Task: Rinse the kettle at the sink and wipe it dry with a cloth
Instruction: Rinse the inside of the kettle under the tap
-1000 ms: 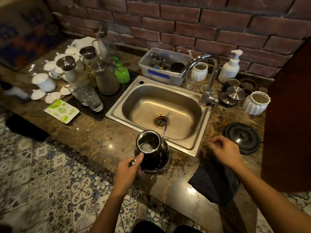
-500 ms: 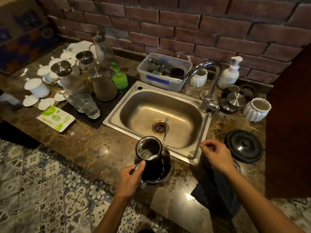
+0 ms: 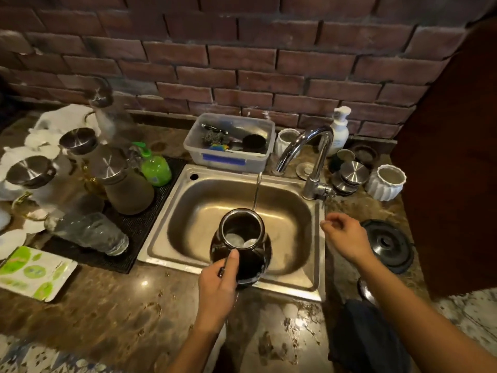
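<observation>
Head view: the left hand (image 3: 216, 286) grips the handle of the dark kettle (image 3: 241, 246), held lidless over the near part of the steel sink (image 3: 318, 267). The right hand (image 3: 345, 236) hovers loosely curled and empty beside the tap (image 3: 312, 157). A dark cloth (image 3: 363, 335) lies on the desk (image 3: 107, 313).

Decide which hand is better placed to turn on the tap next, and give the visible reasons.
The right hand. It is empty and hovers beside the sink's right rim, close to the tap. The left hand is occupied: its grip is on the kettle, held over the sink.
</observation>
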Motion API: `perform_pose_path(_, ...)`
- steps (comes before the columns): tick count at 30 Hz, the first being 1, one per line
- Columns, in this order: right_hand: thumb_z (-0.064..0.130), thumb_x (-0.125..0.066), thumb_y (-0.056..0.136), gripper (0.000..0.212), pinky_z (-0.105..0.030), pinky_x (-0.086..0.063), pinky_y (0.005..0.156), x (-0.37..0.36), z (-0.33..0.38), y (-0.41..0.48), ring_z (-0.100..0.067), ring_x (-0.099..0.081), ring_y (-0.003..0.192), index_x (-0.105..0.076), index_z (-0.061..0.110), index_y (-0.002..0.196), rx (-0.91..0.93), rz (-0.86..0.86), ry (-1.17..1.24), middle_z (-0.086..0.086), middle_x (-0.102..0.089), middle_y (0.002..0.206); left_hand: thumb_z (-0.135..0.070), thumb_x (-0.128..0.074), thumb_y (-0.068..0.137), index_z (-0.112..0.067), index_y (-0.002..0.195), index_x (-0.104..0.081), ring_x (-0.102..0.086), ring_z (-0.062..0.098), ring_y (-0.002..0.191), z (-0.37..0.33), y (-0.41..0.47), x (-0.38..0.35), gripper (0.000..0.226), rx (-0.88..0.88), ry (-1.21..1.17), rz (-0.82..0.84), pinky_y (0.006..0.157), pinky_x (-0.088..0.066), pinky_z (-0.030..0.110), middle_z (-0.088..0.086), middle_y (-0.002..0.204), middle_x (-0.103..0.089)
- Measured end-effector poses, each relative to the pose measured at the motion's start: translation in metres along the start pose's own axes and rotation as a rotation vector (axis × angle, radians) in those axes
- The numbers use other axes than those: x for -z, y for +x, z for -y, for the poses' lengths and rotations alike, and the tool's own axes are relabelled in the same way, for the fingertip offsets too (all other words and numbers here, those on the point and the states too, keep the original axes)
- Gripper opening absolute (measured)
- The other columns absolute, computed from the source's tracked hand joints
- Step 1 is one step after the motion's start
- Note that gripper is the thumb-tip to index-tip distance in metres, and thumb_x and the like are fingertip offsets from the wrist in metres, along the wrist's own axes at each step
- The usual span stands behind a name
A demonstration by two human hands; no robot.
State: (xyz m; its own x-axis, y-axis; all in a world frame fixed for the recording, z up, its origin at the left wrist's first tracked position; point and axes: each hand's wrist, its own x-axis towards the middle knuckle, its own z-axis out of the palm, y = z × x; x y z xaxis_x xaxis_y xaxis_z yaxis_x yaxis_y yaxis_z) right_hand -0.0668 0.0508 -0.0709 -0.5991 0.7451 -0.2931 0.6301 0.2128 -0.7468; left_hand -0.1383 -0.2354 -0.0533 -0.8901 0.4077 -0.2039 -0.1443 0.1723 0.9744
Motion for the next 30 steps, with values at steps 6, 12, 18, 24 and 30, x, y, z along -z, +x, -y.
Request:
perform_pose_path(6,0.040,-0.064,0.098,0.065,-0.052,-0.040,0.118,-0.003,0.011,0.055,-0.037,-0.056,0.136,-0.046,0.011,0.153,-0.083,-0.107,-0.019,-0.014,-0.064,0.143,-0.034,-0.053,0.102,-0.033,0.049,-0.065,-0.057,-0.006,0.057,-0.008,0.057,-0.021,0.054,-0.043,0.097,-0.010,0.056,-0.040,0.006,-0.018,0.052,-0.062)
perform_pose_path(12,0.041,-0.056,0.102,0.065,-0.047,-0.041,0.114,-0.005,0.001,0.093,-0.041,-0.055,0.134,-0.040,0.008,0.156,-0.145,-0.110,-0.068,-0.020,-0.067,0.137,-0.046,-0.052,0.099,-0.027,0.056,-0.066,-0.065,-0.002,0.068,-0.007,0.092,-0.051,0.049,0.007,0.166,-0.023,0.068,-0.048,0.017,-0.019,0.060,-0.068)
perform_pose_path(18,0.036,-0.053,0.105,0.053,-0.046,-0.041,0.116,-0.009,-0.008,0.111,-0.041,-0.055,0.135,-0.051,0.009,0.150,-0.103,-0.099,-0.044,-0.020,-0.067,0.138,-0.039,-0.053,0.101,-0.037,0.045,-0.063,-0.053,0.000,0.052,-0.025,0.095,-0.080,0.057,0.045,0.103,-0.018,0.067,-0.041,0.026,-0.018,0.044,-0.055)
perform_pose_path(24,0.030,-0.055,0.105,0.044,-0.047,-0.042,0.116,-0.008,-0.018,0.122,-0.041,-0.056,0.134,-0.060,0.011,0.143,-0.066,-0.113,-0.028,-0.019,-0.069,0.136,-0.040,-0.052,0.100,-0.038,0.044,-0.062,-0.048,0.005,0.056,-0.031,0.089,-0.093,0.057,0.093,0.072,-0.049,0.063,-0.040,0.025,-0.017,0.043,-0.053)
perform_pose_path(30,0.028,-0.054,0.105,0.041,-0.047,-0.039,0.118,-0.006,-0.024,0.127,-0.040,-0.052,0.137,-0.062,0.013,0.142,-0.059,-0.102,0.001,-0.017,-0.068,0.137,-0.041,-0.053,0.100,-0.036,0.046,-0.064,-0.043,0.017,0.055,-0.036,0.085,-0.096,0.055,0.102,0.051,-0.082,0.059,-0.042,0.037,-0.004,0.044,-0.048)
